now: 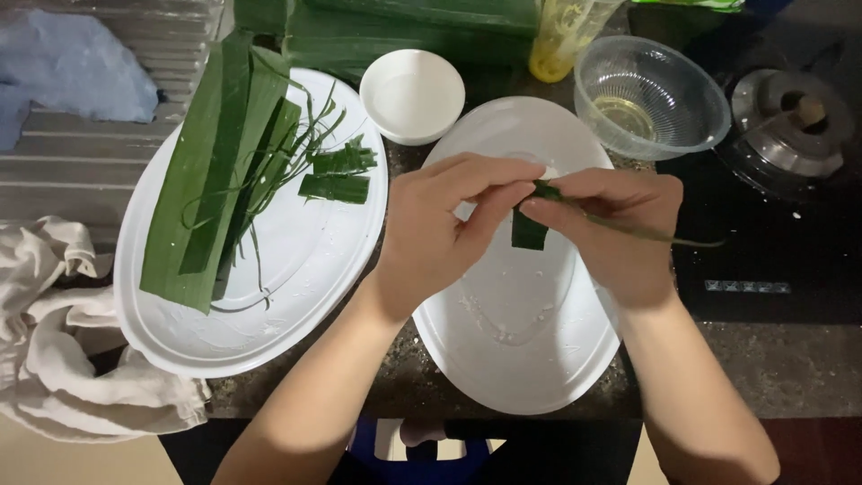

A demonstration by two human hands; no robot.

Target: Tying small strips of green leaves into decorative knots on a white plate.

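My left hand [440, 229] and my right hand [620, 224] meet above a white oval plate [521, 350]. Together they pinch a small folded piece of green leaf [528, 232], and a thin green strip [664, 236] trails from it to the right past my right hand. Both hands have their fingertips closed on the leaf piece. To the left lies a second white oval plate [305, 260] carrying long green leaf strips [211, 180], thin leaf threads and two small folded leaf parcels [337, 175].
A small white bowl [413, 94] and a clear glass bowl [651, 94] with a little oil stand at the back. A yellow-tinted bottle [561, 40] is behind them. A gas burner [790, 121] sits far right, a crumpled white cloth [63, 341] far left, stacked leaves [404, 27] at the back.
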